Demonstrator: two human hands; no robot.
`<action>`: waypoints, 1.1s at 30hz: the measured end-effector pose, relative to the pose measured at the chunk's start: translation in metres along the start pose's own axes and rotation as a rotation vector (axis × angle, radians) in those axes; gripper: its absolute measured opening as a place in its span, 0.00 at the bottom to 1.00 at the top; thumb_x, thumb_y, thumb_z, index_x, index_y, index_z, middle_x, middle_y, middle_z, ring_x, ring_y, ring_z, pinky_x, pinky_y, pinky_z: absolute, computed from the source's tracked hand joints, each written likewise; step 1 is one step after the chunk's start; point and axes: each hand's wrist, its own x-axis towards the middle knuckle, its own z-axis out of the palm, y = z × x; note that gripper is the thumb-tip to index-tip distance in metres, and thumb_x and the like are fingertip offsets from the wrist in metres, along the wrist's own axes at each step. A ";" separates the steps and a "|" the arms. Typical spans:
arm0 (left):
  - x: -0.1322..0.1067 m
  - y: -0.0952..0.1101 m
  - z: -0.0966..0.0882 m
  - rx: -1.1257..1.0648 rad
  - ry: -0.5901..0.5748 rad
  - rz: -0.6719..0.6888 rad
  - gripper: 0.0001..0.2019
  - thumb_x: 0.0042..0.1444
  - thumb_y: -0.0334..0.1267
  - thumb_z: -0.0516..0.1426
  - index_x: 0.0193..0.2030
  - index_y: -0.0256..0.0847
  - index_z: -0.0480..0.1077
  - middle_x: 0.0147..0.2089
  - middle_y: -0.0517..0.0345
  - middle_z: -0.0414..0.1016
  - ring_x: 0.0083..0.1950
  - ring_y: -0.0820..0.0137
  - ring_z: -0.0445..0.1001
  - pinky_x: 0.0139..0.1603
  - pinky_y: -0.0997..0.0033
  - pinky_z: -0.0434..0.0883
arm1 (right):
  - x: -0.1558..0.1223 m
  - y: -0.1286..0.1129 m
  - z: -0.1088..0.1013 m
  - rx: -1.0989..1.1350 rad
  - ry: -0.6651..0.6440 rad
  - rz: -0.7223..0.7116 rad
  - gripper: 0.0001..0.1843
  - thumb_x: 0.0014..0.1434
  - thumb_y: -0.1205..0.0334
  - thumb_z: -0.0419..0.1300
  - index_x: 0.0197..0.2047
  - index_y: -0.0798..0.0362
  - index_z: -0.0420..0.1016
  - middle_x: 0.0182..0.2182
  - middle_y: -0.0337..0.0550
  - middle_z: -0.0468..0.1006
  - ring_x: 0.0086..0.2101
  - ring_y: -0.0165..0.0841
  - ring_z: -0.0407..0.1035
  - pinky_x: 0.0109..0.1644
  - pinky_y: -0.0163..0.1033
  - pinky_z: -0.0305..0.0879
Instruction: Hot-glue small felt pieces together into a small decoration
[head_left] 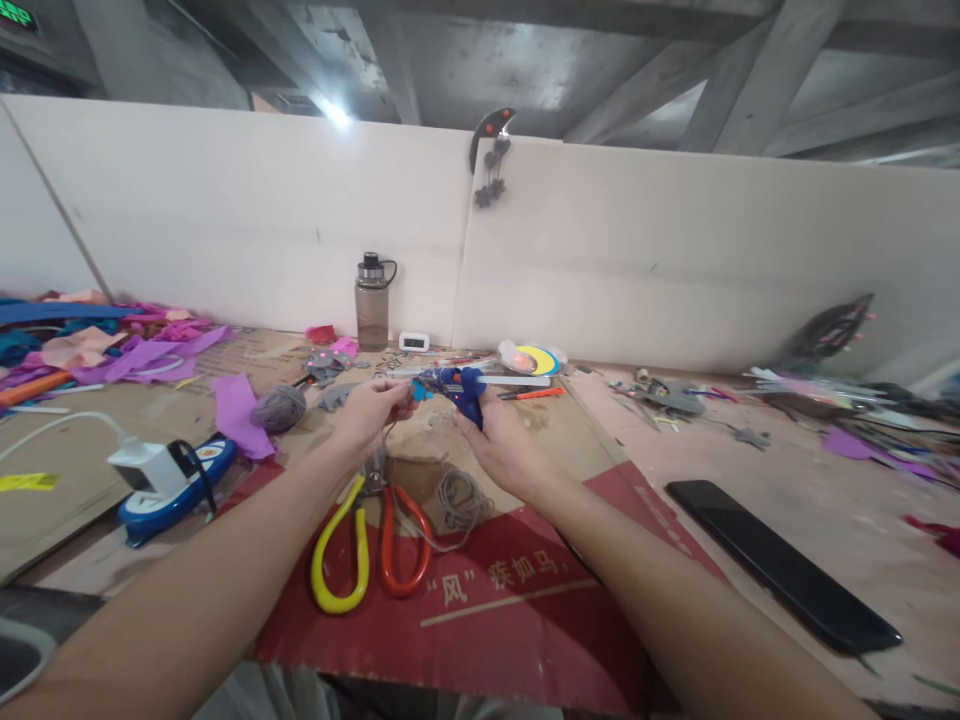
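Note:
My right hand (499, 435) is wrapped round the handle of a blue hot glue gun (466, 392), with a whitish glue stick (517, 381) sticking out of its back. The gun's nozzle points left, toward my left hand (379, 408). That hand pinches a small bright blue piece (421, 390) right by the nozzle; its exact kind is too small to tell. A thin grey cord seems to hang below my left fingers. Beneath the hands lie scissors with one yellow and one red handle (405, 545), beside a loose coil of grey cord (460, 500).
Red-printed cardboard (525, 620) covers the table before me. A black phone (780, 560) lies right; a blue power strip (180, 490) with a white plug sits left. Behind are a grey yarn ball (279, 408), felt scraps (150, 355), a water bottle (372, 310) and a small clock (414, 342).

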 end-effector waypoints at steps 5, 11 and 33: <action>-0.003 0.004 0.002 0.015 0.009 -0.004 0.15 0.35 0.42 0.66 0.25 0.34 0.70 0.23 0.58 0.72 0.25 0.76 0.70 0.28 0.76 0.67 | -0.001 -0.002 -0.001 0.002 -0.006 -0.002 0.17 0.58 0.63 0.50 0.51 0.56 0.63 0.44 0.53 0.73 0.42 0.39 0.67 0.47 0.44 0.62; -0.003 0.006 0.002 0.026 0.014 0.013 0.14 0.36 0.42 0.65 0.25 0.33 0.70 0.23 0.58 0.72 0.24 0.76 0.69 0.28 0.76 0.66 | -0.001 -0.002 -0.002 -0.022 -0.027 0.019 0.18 0.58 0.63 0.50 0.51 0.57 0.62 0.43 0.54 0.73 0.42 0.39 0.67 0.46 0.45 0.62; -0.003 0.006 0.003 0.037 0.019 0.019 0.14 0.35 0.41 0.65 0.25 0.33 0.70 0.23 0.58 0.71 0.24 0.76 0.69 0.27 0.76 0.65 | -0.002 -0.002 -0.002 -0.023 -0.032 0.021 0.19 0.59 0.62 0.50 0.53 0.58 0.62 0.44 0.56 0.72 0.43 0.41 0.67 0.47 0.46 0.62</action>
